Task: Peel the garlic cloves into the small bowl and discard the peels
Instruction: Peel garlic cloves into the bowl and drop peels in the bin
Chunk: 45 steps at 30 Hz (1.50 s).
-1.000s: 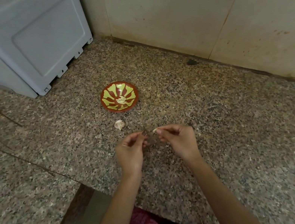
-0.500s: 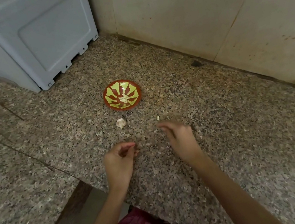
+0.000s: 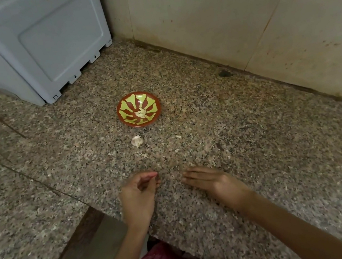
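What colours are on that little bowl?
The small bowl is reddish-brown with yellow-green shapes radiating from its centre; head view.

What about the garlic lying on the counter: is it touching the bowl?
Apart. The head view shows the garlic lying on the person's side of the bowl, with a strip of bare counter between them.

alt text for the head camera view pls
A person's two hands are near the front of a speckled granite counter: the left hand with fingers curled, the right hand flat with straight fingers. Beyond them lie a garlic piece and a small red and green bowl holding peeled cloves.
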Motion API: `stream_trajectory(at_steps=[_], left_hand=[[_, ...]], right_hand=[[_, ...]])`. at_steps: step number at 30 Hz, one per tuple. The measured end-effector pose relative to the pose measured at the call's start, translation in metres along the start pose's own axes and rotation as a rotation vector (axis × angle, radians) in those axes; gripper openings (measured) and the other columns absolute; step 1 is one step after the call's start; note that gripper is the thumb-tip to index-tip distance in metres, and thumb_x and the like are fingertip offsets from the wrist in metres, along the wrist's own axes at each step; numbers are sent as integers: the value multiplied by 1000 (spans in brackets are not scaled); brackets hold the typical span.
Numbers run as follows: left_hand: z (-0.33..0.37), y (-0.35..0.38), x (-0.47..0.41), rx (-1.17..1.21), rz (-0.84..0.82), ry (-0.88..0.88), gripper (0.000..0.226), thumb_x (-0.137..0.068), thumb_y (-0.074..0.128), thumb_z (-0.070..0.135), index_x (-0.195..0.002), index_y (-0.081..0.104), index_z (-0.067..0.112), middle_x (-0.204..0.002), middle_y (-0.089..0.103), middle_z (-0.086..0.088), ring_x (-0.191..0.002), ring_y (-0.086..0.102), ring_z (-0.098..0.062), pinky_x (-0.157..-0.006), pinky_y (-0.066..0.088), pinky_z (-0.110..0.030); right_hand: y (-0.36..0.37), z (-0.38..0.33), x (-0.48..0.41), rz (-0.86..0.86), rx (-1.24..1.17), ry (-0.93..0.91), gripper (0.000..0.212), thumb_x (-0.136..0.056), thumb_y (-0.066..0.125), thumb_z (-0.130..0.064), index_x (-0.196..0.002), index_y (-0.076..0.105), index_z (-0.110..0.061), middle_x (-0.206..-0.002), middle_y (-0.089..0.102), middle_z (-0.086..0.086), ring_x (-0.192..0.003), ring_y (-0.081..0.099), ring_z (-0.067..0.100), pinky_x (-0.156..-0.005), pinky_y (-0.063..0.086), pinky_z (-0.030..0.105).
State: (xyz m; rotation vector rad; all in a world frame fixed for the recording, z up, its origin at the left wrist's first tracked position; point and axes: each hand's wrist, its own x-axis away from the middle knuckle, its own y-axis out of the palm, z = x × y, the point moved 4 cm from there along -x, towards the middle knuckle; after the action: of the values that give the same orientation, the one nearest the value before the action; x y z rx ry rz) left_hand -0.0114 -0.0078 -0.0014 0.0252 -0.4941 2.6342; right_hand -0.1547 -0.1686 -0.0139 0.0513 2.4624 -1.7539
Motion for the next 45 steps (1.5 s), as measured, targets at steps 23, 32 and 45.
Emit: stream_trajectory(at_steps=[23,32,45], left_hand=[[-43,-112,173,805,772,-346,9,-85,64,-8,-90,68,-2,-80,73,-14,-72,72,-14,-70,57,-18],[-164,-249,421,891,1392,-451,11,-84,63,-11,-91,67,-4,-83,71,-17,-68,70,-12,-66,55,-14],[-501,-301,623,638,1744,-909,22,-82,63,-13,-80,73,6,-79,71,-9,-70,65,-14,-62,54,-15]], right_hand=[[15,-149,-70,-123,-1859,964,19,-88,54,14,-94,67,2,-78,76,9,-67,73,10,-65,58,15],[160,-430,-16,-812,-1759,944,19,-88,53,15,-99,66,5,-85,75,14,-72,74,15,-70,59,20],[533,-646,110,-1076,-971,506,21,-80,70,15,-78,75,-5,-82,72,12,-81,69,22,-73,60,23]])
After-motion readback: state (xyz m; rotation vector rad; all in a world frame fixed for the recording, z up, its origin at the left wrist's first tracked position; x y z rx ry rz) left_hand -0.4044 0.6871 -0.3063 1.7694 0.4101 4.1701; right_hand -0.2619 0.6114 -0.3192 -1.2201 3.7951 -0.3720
